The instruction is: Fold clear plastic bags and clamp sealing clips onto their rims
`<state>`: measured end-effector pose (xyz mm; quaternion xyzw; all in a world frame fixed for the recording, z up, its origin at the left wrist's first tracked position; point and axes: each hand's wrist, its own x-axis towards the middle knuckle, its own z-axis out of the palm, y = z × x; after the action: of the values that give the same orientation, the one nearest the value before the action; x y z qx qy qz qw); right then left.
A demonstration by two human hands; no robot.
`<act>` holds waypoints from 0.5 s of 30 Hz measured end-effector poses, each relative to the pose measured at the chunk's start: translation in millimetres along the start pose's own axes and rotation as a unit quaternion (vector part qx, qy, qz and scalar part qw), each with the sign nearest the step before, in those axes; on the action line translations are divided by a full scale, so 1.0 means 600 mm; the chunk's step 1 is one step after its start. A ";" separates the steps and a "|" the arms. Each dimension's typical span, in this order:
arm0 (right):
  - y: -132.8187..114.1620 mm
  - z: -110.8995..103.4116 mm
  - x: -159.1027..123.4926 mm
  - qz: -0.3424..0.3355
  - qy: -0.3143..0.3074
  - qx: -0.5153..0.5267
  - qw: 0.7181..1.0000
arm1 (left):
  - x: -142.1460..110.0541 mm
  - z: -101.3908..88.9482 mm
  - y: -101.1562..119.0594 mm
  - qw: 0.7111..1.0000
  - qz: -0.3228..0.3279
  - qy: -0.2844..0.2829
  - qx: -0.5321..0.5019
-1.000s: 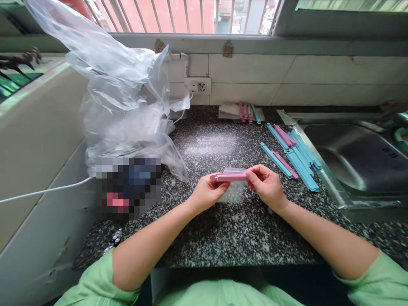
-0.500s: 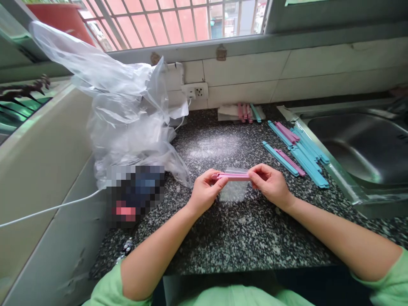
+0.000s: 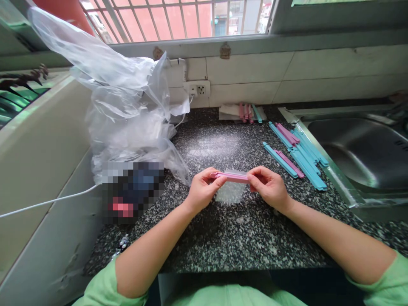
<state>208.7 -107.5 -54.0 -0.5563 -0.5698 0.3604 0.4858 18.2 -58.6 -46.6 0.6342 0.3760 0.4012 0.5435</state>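
Clip (image 3: 236, 177) (pink) pinched by left hand (image 3: 203, 189) and right hand (image 3: 268, 187).

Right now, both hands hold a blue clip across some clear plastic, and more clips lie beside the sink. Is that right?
Not quite: the head view shows the clip held by the left hand and right hand is pink, not blue. It does cross clear plastic, and more clips lie beside the sink.

Speckled dark worktop (image 3: 242, 246), steel sink (image 3: 360, 148) at right edge. Tiled wall (image 3: 245, 69) with socket (image 3: 204, 89) along back edge, barred window (image 3: 191, 21) above. Pale patch (image 3: 213, 145) toward back, probably glare.
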 end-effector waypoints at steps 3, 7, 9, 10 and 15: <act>-0.001 0.000 -0.001 0.006 -0.007 0.004 1.000 | 0.001 0.000 0.001 1.000 -0.014 0.004 -0.014; 0.000 -0.001 -0.001 0.010 -0.013 0.015 1.000 | 0.002 0.001 0.002 0.999 -0.028 0.008 -0.033; 0.001 -0.002 0.000 0.006 -0.013 0.018 1.000 | 0.001 0.001 0.003 0.999 -0.030 0.009 -0.037; 0.001 -0.002 0.000 0.003 -0.014 0.019 1.000 | 0.001 0.001 0.003 0.999 -0.031 0.010 -0.038; 0.000 -0.002 0.000 0.000 -0.012 0.020 1.000 | 0.002 0.002 0.003 0.998 -0.028 0.012 -0.047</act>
<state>209.8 -107.6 -54.0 -0.5420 -0.5682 0.3779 0.4904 19.6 -58.3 -45.1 0.5928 0.3806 0.4107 0.5789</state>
